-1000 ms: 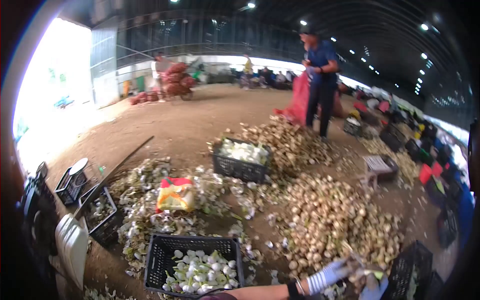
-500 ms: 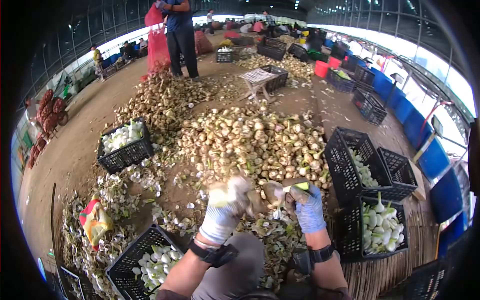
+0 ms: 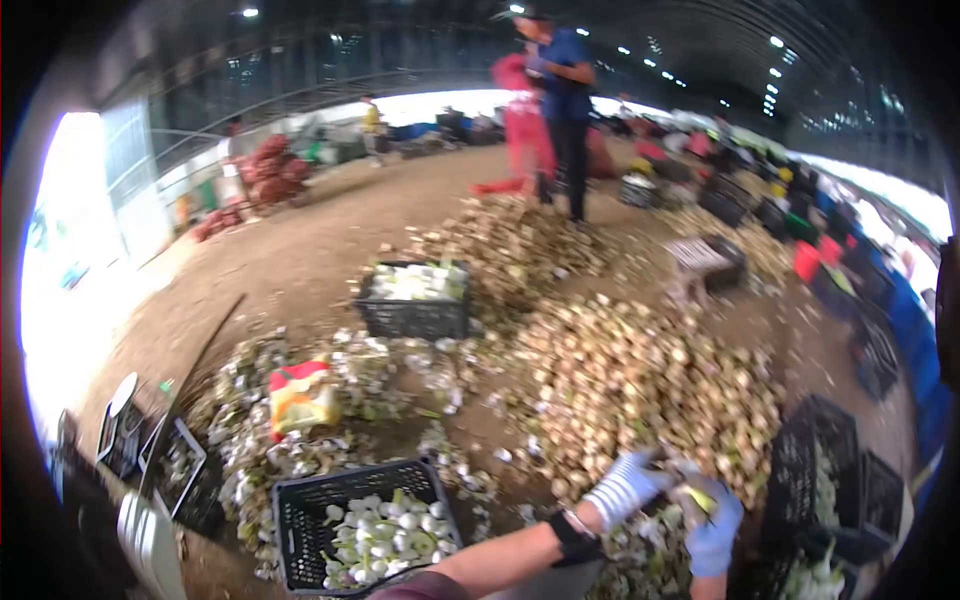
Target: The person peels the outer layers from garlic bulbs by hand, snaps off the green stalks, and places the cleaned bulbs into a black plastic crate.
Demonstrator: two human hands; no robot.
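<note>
Both my hands wear striped, dirt-stained gloves and meet low over the front of a pile of brownish-white bulbs (image 3: 630, 390) that look like garlic. My left hand (image 3: 630, 487) reaches in with its fingers curled. Its fingertips are close to my right hand, and blur hides what is in them. In my right hand (image 3: 712, 525) the fingers close around a short yellow-green thing (image 3: 700, 499), handle-like in shape. Left of my forearm stands a black crate (image 3: 290, 530) with cleaned white bulbs (image 3: 390, 540) in it. Loose skins (image 3: 650, 560) lie beneath my hands.
A second black crate (image 3: 415, 318) of white bulbs stands farther off, before another heap (image 3: 500, 245). A red-yellow bag (image 3: 303, 398) lies on peelings to the left. More black crates (image 3: 805, 460) stand at right. A person (image 3: 568, 100) stands beyond with a red mesh sack (image 3: 525, 140).
The view has swung left, so the pile and crates appear farther right. My left hand has moved closer to my right, which still grips the yellow-green thing.
</note>
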